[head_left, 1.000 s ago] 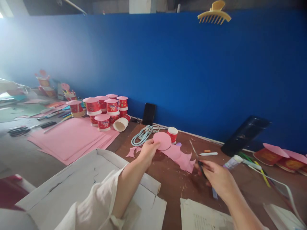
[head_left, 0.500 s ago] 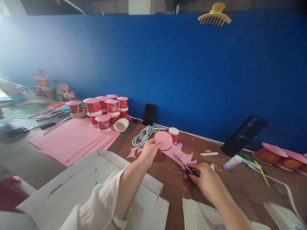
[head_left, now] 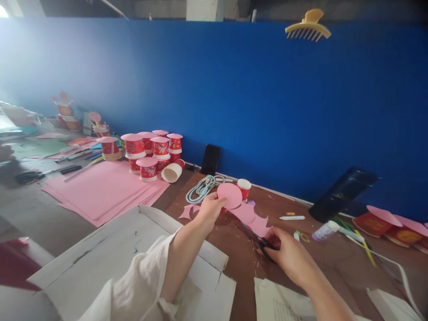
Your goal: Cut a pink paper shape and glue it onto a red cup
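Observation:
My left hand (head_left: 209,210) pinches a pink paper circle (head_left: 229,195) and holds it up above the brown table (head_left: 240,263). My right hand (head_left: 290,255) grips black scissors (head_left: 256,237) whose blades point left toward the circle, just above pink paper offcuts (head_left: 250,218). A small red paper cup (head_left: 244,188) stands right behind the circle. A white sleeve covers my left forearm.
Stacked red cups with pink lids (head_left: 154,151) and pink paper sheets (head_left: 100,189) lie left. A white cardboard tray (head_left: 133,263) sits under my left arm. A blue cable (head_left: 202,187), phone (head_left: 210,159), glue stick (head_left: 324,230), pens and printed paper (head_left: 281,303) lie around; a blue wall stands behind.
My right hand picked up the scissors from the table at right and brought them leftward toward the circle. My left hand kept holding the pink circle nearly still.

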A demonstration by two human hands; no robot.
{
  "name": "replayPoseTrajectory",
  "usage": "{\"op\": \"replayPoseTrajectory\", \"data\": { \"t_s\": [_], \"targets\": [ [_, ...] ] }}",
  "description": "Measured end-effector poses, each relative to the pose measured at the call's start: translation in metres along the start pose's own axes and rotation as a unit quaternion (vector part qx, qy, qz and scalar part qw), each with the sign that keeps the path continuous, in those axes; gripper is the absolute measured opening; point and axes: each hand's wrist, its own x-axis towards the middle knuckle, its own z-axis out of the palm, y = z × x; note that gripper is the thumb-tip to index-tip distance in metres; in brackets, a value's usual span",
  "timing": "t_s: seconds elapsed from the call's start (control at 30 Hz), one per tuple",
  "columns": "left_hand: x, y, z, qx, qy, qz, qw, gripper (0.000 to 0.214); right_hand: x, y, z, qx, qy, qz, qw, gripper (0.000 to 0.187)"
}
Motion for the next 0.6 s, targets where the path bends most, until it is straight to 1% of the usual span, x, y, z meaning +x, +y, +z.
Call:
{"op": "replayPoseTrajectory", "data": {
  "t_s": [0.07, 0.13, 0.3, 0.37, 0.47, 0.5, 0.53, 0.6],
  "targets": [
    [0.0, 0.0, 0.0, 0.017, 0.0, 0.0, 1.0, 0.016, 0.005, -0.004, -0.001, -0.048, 0.014, 0.03, 0.998, 0.011],
    [-0.001, 0.0, 0.0, 0.03, 0.004, -0.001, 1.0, 0.014, 0.014, -0.007, -0.003, -0.08, 0.013, 0.052, 0.995, 0.01],
    [-0.001, 0.0, 0.001, 0.027, 0.001, 0.007, 1.0, 0.013, 0.041, -0.006, -0.011, -0.097, 0.006, 0.087, 0.991, 0.014],
    [0.0, -0.001, 0.001, 0.035, -0.003, 0.004, 0.999, 0.014, 0.051, -0.005, -0.014, -0.092, -0.011, 0.084, 0.992, 0.015],
    [0.0, -0.004, 0.0, 0.065, -0.01, 0.005, 0.998, 0.01, 0.061, -0.002, -0.019, -0.077, -0.042, 0.051, 0.995, 0.009],
    [0.0, -0.005, 0.0, 0.079, -0.018, 0.008, 0.997, 0.007, 0.063, 0.0, -0.022, -0.073, -0.041, 0.04, 0.996, 0.01],
    [-0.001, -0.006, 0.0, 0.096, -0.031, 0.011, 0.995, 0.005, 0.063, 0.002, -0.026, -0.07, -0.031, 0.034, 0.996, 0.013],
    [-0.003, -0.006, 0.0, 0.145, -0.063, 0.011, 0.987, 0.007, 0.06, 0.01, -0.039, -0.07, 0.019, 0.039, 0.997, 0.017]
  ]
}}
